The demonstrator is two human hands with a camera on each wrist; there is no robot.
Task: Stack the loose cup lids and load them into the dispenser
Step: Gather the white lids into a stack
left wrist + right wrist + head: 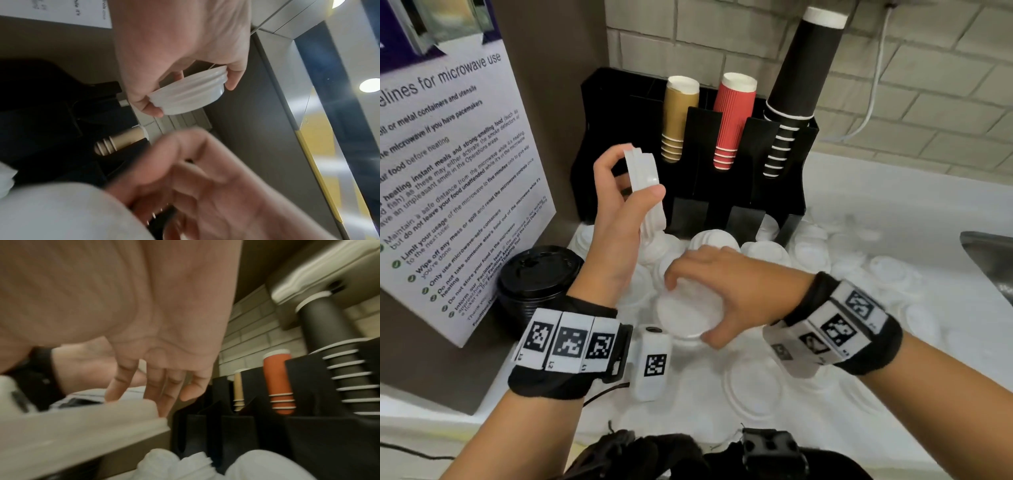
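While our left hand point(619, 219) pinches a short stack of lids point(642, 168) on edge between thumb and fingers, raised in front of the dispenser point(774, 192), our right hand point(717, 291) curls over one lid point(686, 313) low above the counter point(893, 212), thumb and fingers round its rim. Lids are white, translucent plastic, round, with stepped ribbed sides; left wrist view shows the stack point(189, 95) as a few nested lids, thumb on one edge, fingers on the other.

Loose lids point(808, 253) lie scattered on the white counter, some dome up, some flat; they crowd the dispenser base and spread toward the right. A small nested pile point(714, 240) sits just in front of the dispenser's lower slots.

Dispenser is black, upright against the tile wall point(893, 68), with three cup columns leaning out: tan cups point(676, 120), red cups point(732, 120), black cups point(798, 85). Black lids point(537, 274) sit in a pile at left, beside a microwave notice point(448, 154). Right wrist view is blurred; fingers point(121, 386) extend down onto a lid point(82, 426).
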